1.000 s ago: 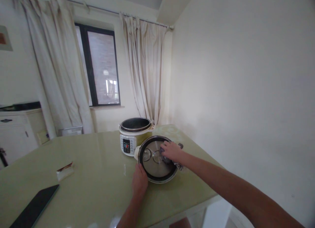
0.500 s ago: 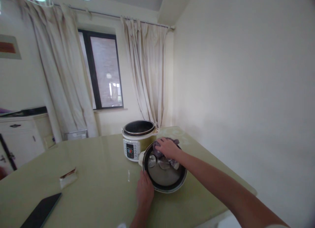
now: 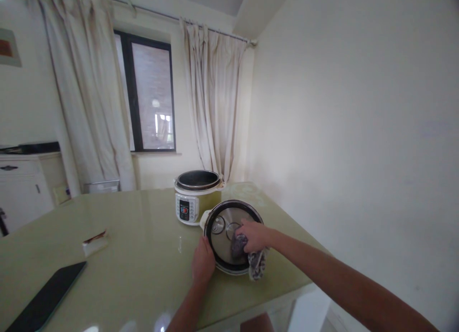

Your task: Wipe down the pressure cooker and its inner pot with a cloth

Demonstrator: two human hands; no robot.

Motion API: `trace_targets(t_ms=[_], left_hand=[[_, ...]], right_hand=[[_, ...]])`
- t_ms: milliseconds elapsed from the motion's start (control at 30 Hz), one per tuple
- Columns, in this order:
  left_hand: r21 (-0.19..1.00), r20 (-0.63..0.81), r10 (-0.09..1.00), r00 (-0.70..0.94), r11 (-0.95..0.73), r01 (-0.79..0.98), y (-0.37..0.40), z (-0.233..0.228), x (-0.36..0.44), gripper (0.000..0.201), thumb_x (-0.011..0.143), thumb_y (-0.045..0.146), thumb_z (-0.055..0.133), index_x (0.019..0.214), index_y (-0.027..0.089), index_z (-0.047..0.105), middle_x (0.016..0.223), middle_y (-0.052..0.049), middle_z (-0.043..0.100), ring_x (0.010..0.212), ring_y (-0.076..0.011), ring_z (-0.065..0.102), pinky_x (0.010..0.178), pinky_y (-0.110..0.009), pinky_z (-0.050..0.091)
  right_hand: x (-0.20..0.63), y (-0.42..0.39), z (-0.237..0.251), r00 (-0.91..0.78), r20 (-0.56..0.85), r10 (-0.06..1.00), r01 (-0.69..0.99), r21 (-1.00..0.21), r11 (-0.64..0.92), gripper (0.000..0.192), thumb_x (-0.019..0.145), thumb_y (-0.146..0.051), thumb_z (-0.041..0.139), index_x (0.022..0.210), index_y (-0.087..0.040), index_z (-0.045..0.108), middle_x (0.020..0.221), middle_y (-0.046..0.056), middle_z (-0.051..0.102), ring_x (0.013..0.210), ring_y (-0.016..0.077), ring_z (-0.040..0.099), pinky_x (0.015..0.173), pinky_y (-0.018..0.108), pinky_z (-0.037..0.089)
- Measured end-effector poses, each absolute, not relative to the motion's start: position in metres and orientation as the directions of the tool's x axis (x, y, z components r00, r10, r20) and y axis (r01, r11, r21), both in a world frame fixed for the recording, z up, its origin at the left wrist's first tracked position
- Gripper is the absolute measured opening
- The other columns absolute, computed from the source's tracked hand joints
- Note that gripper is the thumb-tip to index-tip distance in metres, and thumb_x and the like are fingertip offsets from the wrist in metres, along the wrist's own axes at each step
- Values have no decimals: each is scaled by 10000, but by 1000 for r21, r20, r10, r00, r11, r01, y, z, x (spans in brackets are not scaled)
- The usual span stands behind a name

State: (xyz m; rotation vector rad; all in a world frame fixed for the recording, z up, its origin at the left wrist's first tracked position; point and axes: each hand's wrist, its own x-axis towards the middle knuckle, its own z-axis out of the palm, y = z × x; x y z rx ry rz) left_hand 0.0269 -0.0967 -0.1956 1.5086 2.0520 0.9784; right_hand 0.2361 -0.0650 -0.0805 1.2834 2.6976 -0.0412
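A round pressure-cooker lid lies upside down on the pale green table, its steel inside facing up. My left hand grips the lid's near left rim. My right hand presses a grey patterned cloth onto the lid's near right part; the cloth's end hangs past the rim. Just behind the lid stands the open cooker body, white and olive with a small control panel.
A dark tablet lies at the table's near left, and a small white packet beyond it. A wall runs close on the right. Curtains, a window and a white cabinet stand behind the table.
My right hand with the cloth has slid from the lid's far side to its near right edge. My left hand stays on the rim.
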Motion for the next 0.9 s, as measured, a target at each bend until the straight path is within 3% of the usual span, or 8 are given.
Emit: trace_targets(t_ms=[133,267,400,600,900], left_hand=[[731,101,943,-316,145,667,-95,-198,25,520,1111,327,193,1202,116,660,1139,-186,775,1050,-266,737,857,-326,528],[727,103,941,-323,150,671,-92,-203,21,477,1109,292,220,1145,126,666,1062,-169,785,1015,-270,750,819,-326,524],[718,109,922,-371,185,671,-90,-203,20,460,1113,278,207,1144,129,641,1029,-157,781,982,-262,756,776,-321,519],[715,95,910,-405,220,663,-92,-197,22,426,1111,278,260,1151,121,655,1028,-158,779,964,-257,746,798,-322,524],[738,101,921,-377,185,650,-96,-195,25,501,1115,318,215,1188,87,653,1094,-206,767,1008,-286,739,840,-342,522]], right_hand=[[203,-74,-113,-727,-73,682,686,-104,720,533,712,-358,812,1231,-269,723,1187,72,577,962,235,626,860,354,536],[163,-70,-132,-678,136,722,716,-96,691,468,800,-319,725,1265,-288,679,1308,103,535,1125,292,593,925,410,534],[149,-61,-135,-613,213,760,760,-102,642,469,863,-314,666,1330,-329,629,1417,106,485,1284,330,506,950,431,542],[174,-67,-131,-711,185,678,686,-26,727,666,786,-483,788,1411,-356,594,1485,109,465,1278,364,486,1013,517,521],[237,-64,-100,-763,-49,645,627,188,756,537,843,-243,787,1345,-392,669,1442,85,503,1253,314,522,935,426,574]])
